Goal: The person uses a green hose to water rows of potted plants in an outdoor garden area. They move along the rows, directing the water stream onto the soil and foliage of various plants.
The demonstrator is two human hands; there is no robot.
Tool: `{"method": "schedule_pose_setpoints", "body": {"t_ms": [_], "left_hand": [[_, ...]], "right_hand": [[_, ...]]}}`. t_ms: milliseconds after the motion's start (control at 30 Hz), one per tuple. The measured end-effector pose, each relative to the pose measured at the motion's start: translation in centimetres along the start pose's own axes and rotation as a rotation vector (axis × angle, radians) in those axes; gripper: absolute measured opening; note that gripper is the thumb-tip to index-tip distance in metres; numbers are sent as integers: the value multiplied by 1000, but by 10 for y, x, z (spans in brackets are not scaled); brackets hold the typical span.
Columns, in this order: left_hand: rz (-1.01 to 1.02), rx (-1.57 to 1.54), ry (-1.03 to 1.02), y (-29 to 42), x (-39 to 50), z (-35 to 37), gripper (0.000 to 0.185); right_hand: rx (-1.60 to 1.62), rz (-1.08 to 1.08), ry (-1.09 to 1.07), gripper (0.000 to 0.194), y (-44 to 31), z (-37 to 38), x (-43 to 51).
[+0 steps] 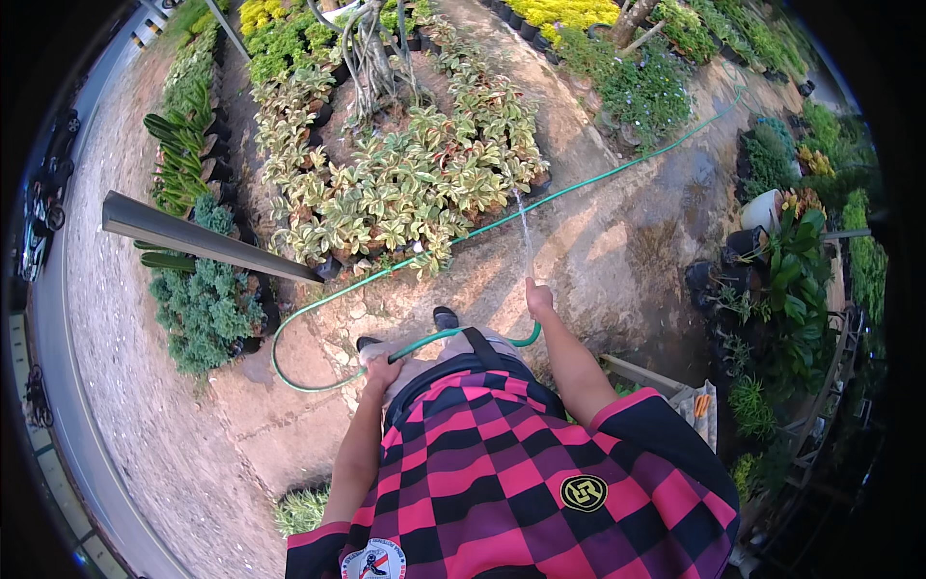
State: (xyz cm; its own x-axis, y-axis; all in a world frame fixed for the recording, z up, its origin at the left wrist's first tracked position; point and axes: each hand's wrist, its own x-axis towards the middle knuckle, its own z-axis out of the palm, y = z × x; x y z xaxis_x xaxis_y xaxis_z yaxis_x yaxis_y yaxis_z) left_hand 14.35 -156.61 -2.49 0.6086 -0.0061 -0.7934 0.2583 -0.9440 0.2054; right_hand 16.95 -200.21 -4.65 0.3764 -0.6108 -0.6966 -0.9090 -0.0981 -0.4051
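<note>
My right hand [539, 298] is closed around the end of a green garden hose [608, 174]. A thin jet of water [525, 224] leaves it, aimed at the edge of a bed of variegated leafy plants [405, 170]. Lower down at my left, my left hand [383, 372] grips another stretch of the same hose, which passes in front of my thighs. From there the hose loops out to the left, then runs along the front of the plants towards the far right.
A slanting metal post [210, 240] rises at the left beside a bluish-green shrub [206, 307]. Potted plants and a white pot [761, 210] line the right side. Wet patches darken the paved ground [622, 253]. Vehicles stand along a road [65, 289] far left.
</note>
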Motion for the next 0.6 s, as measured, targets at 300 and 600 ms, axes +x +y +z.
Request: {"method": "schedule_pose_setpoints", "body": {"t_ms": [300,600], "left_hand": [[32,-1,61,-2,4,2,62],[26,-2,8,-10,22,10,64]], "right_hand": [[70,70,23,65,5,5,18],[63,61,131,66,1,-7,11]]}}
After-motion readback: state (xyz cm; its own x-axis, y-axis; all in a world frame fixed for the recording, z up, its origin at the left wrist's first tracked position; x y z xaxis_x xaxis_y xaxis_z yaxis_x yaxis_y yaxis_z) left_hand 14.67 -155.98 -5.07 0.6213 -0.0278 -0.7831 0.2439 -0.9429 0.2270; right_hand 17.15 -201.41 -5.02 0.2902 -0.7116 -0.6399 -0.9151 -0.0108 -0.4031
